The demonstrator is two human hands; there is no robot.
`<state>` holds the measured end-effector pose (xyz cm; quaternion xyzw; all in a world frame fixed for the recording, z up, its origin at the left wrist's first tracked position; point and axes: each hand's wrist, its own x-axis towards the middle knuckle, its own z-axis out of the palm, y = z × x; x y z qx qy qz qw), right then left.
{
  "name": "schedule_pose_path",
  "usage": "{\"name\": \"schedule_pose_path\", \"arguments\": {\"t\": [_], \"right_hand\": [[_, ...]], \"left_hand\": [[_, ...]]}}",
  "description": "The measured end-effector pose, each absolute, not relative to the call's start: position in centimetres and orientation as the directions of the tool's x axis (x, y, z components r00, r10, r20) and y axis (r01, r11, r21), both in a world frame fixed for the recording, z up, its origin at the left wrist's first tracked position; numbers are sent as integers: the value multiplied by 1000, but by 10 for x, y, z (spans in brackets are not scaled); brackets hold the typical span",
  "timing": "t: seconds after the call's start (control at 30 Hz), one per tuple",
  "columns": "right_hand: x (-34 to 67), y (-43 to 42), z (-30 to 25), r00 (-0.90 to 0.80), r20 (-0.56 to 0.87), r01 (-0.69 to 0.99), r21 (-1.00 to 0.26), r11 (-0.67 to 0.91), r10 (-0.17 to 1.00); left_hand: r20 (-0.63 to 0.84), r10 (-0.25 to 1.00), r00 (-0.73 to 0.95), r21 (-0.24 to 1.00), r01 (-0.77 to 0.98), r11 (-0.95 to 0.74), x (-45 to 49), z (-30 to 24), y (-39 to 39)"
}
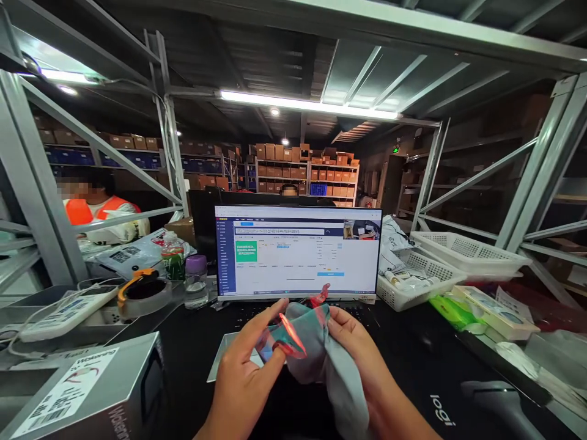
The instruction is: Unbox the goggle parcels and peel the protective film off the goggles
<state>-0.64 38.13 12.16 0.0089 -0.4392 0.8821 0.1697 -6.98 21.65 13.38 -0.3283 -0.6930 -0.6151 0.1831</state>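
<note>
While right hand (355,339) holds grey cloth (346,382), mat (408,373) reading "logi", "Wokening" box (98,391)

Black desk mat (408,373): "logi". Grey box (120,386): "Wokening" on label (68,391), side. Monitor (293,260) text: too small.

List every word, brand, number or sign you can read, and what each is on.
"Wakening" (second letter uncertain): the grey box's top label and, partly cut off, its side.
"logi": black desk mat.
Too small or blurred: other label text, monitor text, plastic mailer print.
</note>
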Motion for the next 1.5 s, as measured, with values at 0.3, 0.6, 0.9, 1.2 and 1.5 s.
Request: {"name": "schedule_pose_path", "arguments": {"t": [0.3,0.6,0.9,1.2,1.5], "right_hand": [[19,363,125,-920,377,-261,-794,-549,-108],[6,351,115,-877,471,-441,-703,-559,99],[11,347,122,-910,368,-399,-644,-653,192],[21,348,124,-948,253,-316,-661,-681,194],[20,366,135,-935,350,-329,-792,-514,60]], "left_hand": [[652,253,-715,745,666,-38,-67,139,210],[633,310,-710,756,653,-48,-63,136,216],[558,470,-685,804,586,-100,-61,130,213],[630,423,-651,747,657,-101,-53,131,217],[721,365,-588,659,746,-99,-50,129,225]]}}
